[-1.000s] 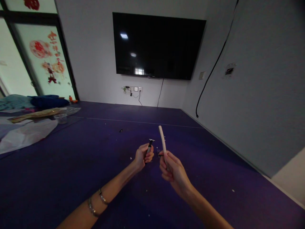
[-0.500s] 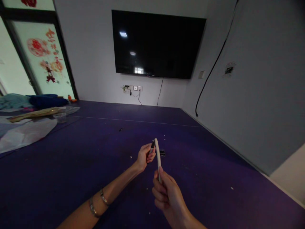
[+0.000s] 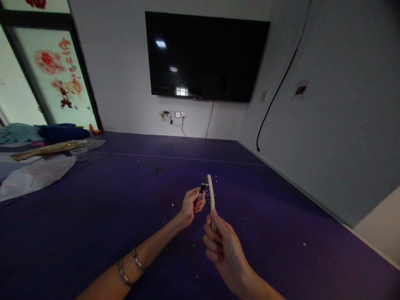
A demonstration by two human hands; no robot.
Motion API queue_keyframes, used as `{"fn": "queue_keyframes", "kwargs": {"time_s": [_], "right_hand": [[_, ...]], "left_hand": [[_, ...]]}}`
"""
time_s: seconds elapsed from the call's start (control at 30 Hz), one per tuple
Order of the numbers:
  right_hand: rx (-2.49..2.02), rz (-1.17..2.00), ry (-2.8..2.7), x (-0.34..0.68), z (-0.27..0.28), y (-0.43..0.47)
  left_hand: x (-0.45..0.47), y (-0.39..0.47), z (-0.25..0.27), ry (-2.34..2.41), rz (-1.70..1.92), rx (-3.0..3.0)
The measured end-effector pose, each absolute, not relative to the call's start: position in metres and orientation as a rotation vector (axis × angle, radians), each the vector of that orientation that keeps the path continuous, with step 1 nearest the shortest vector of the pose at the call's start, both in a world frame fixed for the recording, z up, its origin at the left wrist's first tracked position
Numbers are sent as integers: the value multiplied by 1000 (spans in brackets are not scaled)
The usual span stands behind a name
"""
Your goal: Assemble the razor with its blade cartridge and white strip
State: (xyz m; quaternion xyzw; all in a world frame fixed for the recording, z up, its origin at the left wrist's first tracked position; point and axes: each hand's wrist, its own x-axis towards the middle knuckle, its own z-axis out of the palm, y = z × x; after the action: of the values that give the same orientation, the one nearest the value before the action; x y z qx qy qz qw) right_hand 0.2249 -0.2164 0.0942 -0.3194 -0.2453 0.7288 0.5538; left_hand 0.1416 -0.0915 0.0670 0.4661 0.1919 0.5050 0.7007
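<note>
My left hand [image 3: 191,204] is closed around a small dark-handled tool [image 3: 201,191]. A thin pale cross-piece shows at the tool's upper end, close to a slim, slightly bent off-white stick [image 3: 211,191]. Whether the two touch, I cannot tell. My right hand [image 3: 220,239] grips the stick by its lower end, thumb along the side, and holds it nearly upright. Behind the stick, a small dark object [image 3: 214,199] lies on the purple floor [image 3: 140,216], partly covered by it. Two bracelets circle my left forearm.
White scraps are scattered over the floor, and a small black piece [image 3: 158,169] lies farther off. Clear plastic sheeting [image 3: 40,175] and blue cloth [image 3: 62,131] are at left. A large television [image 3: 206,56] hangs ahead; a black cable [image 3: 276,91] runs down the right wall.
The stick and my right hand have moved slightly up and right. My left hand has shifted a little right, and the tool's pale tip now shows beside the stick.
</note>
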Motion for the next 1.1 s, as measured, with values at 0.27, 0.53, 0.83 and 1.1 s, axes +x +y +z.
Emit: {"fn": "queue_keyframes", "kwargs": {"time_s": [0.27,0.53,0.83,1.1], "right_hand": [[-793,1793,-507,219,91,-223],[-795,1836,-473,217,87,-223],[-734,1807,-438,219,93,-219],[-785,1870,-469,220,83,-230]], "left_hand": [[142,-92,67,461,1144,1010],[143,-92,68,483,1137,983],[143,-98,70,478,1107,1061],[143,-95,68,489,1131,1028]]}}
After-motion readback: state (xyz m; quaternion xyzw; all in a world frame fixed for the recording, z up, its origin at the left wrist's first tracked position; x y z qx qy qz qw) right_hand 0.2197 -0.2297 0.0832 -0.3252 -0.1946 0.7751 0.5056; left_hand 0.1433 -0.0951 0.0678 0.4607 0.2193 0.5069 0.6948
